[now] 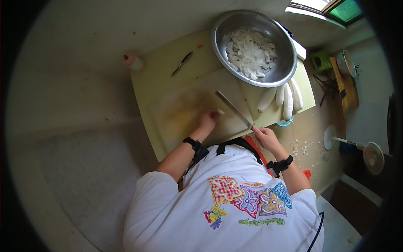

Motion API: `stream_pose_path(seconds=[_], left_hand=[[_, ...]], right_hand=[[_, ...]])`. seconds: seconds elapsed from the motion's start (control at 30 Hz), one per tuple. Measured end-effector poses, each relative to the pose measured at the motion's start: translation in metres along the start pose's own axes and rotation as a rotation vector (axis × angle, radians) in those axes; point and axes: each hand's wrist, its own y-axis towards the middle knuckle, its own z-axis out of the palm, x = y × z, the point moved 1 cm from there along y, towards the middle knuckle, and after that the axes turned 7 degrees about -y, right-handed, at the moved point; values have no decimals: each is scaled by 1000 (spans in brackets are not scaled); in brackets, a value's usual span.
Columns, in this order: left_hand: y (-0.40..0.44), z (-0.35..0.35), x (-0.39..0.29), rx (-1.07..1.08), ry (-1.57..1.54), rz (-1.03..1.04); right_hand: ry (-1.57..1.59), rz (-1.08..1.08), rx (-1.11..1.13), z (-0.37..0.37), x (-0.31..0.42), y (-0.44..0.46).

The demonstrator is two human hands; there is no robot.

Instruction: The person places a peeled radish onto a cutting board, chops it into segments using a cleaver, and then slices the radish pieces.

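Note:
My right hand (pixel 265 138) grips the handle of a kitchen knife (pixel 233 108), its long blade slanting up and left over the cutting board (pixel 189 92). Between the fingers of my left hand (pixel 208 120) is a small white piece of radish (pixel 221 111), just left of the blade and apart from it. The board is pale with a brownish stain. Beyond it, a large steel bowl (pixel 217 49) holds a heap of white radish slices (pixel 252 52). Several peeled whole white radishes (pixel 288 101) lie right of the board, beside the bowl.
A black and silver peeler or small knife (pixel 181 64) lies on the yellowish table (pixel 161 59). A pink-topped bottle (pixel 133 62) stands at its left corner. White scraps (pixel 304 148) litter the floor at right, near a standing fan (pixel 372 158). A wall borders the far side.

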Motion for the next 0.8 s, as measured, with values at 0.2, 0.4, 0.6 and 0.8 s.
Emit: stream_pose_path(seconds=[0.2,0.4,0.6,0.8], left_hand=[[21,-1,5,146,-63,-207],[20,-6,-7,254,-164,-446],[27,-2,0,285,-257,-588],[24,-2,-8,261,-278,-586]], right_hand=[[-48,22,58,9,32,2],[-121,35,92,12,39,13],[-152,48,109,15,41,23],[-165,30,101,17,36,28]])
